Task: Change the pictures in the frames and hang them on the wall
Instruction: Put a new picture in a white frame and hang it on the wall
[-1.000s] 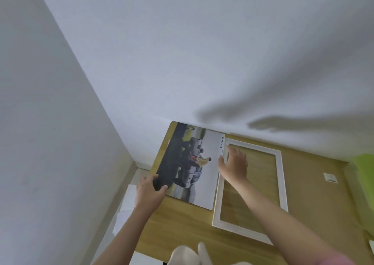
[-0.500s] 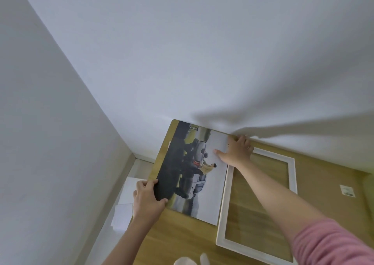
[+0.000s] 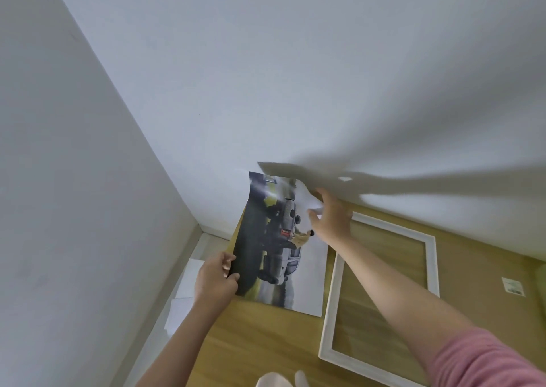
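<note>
Left hand (image 3: 214, 281) pinching photo print (image 3: 277, 247) at lower left edge; right hand (image 3: 329, 219) gripping its curled top corner. White frame (image 3: 430, 268) lying flat on counter (image 3: 254, 345) beside print.

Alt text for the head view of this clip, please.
Both hands lift a printed picture of a car off a wooden table: the left hand pinches its dark edge, the right hand grips its far corner. An empty white frame lies flat beside it.
</note>
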